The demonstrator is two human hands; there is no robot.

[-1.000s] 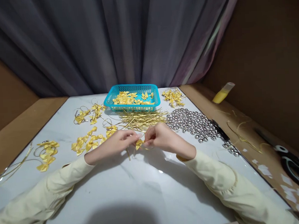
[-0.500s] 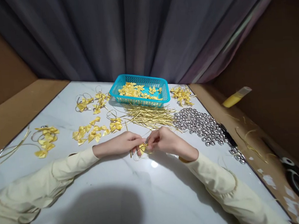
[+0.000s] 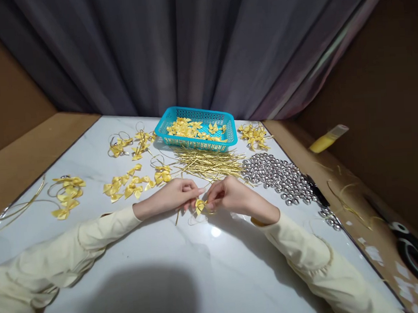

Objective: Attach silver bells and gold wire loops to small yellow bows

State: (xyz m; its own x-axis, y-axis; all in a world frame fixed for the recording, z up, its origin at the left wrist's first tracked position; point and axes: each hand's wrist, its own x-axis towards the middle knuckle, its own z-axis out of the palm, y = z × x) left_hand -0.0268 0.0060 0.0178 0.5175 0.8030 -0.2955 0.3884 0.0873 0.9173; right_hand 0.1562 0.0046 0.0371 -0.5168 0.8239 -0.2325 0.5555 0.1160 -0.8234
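At the middle of the table, my right hand [image 3: 227,195] is closed in a pinch at the side of a yellow ribbon bow [image 3: 200,206]. My left hand [image 3: 183,196] is closed just left of the bow, its thumb and fingertips almost meeting the right ones. A gold cord [image 3: 178,218] sticks out below the left fingers, and thin loops hang under the bow. What lies between the fingertips is partly hidden. Behind the hands is a pile of cut gold cords [image 3: 211,163]. Loose yellow bows [image 3: 127,184] lie beyond my left wrist.
A turquoise basket [image 3: 160,133] of bows stands at the back. Silver beads [image 3: 283,175] are heaped at right. Finished-looking bow loops [image 3: 68,196] lie left, others [image 3: 253,136] back right. Scissors [image 3: 409,243], paper scraps and a yellow tube [image 3: 328,139] are along the right side.
The bow now shows more openly between the hands, as the left fingers have drawn slightly away from it. The gold cord under the left hand has tilted. The view has shifted slightly.
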